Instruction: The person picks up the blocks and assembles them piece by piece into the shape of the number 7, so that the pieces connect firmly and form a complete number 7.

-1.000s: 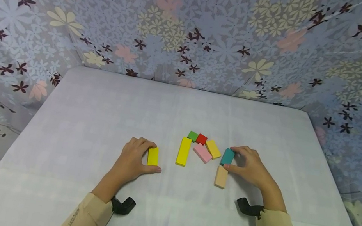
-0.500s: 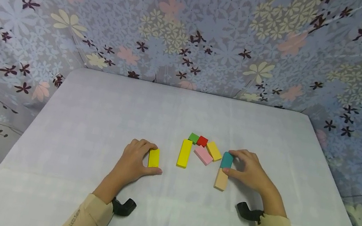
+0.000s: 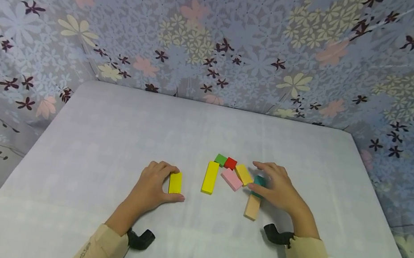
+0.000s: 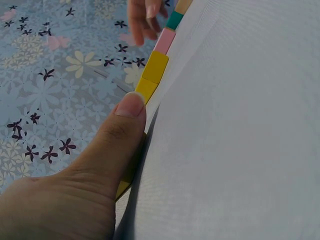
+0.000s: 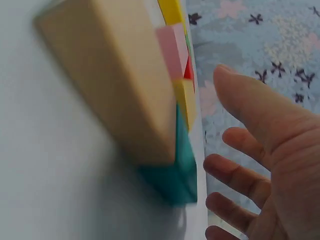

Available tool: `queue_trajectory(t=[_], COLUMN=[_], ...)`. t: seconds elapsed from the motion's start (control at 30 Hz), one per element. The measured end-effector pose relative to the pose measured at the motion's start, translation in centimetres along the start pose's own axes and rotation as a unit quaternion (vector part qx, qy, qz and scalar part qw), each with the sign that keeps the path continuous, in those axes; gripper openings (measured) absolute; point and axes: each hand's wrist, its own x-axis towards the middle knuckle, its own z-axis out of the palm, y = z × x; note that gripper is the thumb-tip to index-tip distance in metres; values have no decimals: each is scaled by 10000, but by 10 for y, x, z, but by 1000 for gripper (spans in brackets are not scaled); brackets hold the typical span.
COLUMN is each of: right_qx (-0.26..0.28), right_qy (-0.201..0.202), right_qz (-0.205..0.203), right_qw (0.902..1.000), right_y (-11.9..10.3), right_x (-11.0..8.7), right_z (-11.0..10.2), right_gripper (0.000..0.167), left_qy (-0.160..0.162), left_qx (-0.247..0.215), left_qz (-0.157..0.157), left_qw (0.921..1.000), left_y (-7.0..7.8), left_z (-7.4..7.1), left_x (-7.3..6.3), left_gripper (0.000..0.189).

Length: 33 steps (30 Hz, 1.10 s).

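Observation:
My left hand (image 3: pixel 151 183) holds a short yellow block (image 3: pixel 175 182) on the white cloth, fingers at its far end and thumb at its near end. In the left wrist view the thumb covers most of that block. Over a teal block (image 3: pixel 259 181) my right hand (image 3: pixel 280 188) hovers with fingers spread, partly hiding it. The right wrist view shows those fingers apart from the teal block (image 5: pixel 167 182), gripping nothing. A tan wooden block (image 3: pixel 252 207) lies end to end with the teal one, on its near side.
Left of the right hand lie a long yellow block (image 3: pixel 209 177), a pink block (image 3: pixel 231 179), a paler yellow block (image 3: pixel 243 175), a red block (image 3: pixel 231 163) and a green block (image 3: pixel 220 159). A floral curtain (image 3: pixel 221 36) hangs behind the white-covered table (image 3: pixel 131 121).
The right hand first turned the teal block into line with the tan one, then let go, lifted and moved slightly left. The left hand has stayed on its yellow block.

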Motion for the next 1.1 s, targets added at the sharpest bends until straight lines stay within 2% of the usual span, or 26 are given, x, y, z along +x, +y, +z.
queue_trajectory(t=[0.17,0.4,0.7,1.1], right_qx=[-389,-664,-714,-681], right_qy=[-318,-618,-1091,-1116], right_qz=[-47,-283,-16,-122], right_qw=[9987,9955,9915,9913], right_y=[-11,-18,-20,-20], right_x=[15,26,29,35], right_z=[3,2,-4,-4], right_gripper=[81,74,77,76], left_qy=[-13,-31,-17,-8], left_qx=[37,74,125,153], left_qz=[-21,-29,14,-18], left_qw=[10000,10000,9999,9999], left_y=[1,1,2,2], left_z=[1,2,1,-1], left_x=[-1,-1,0,0], left_gripper=[71,71,71,72])
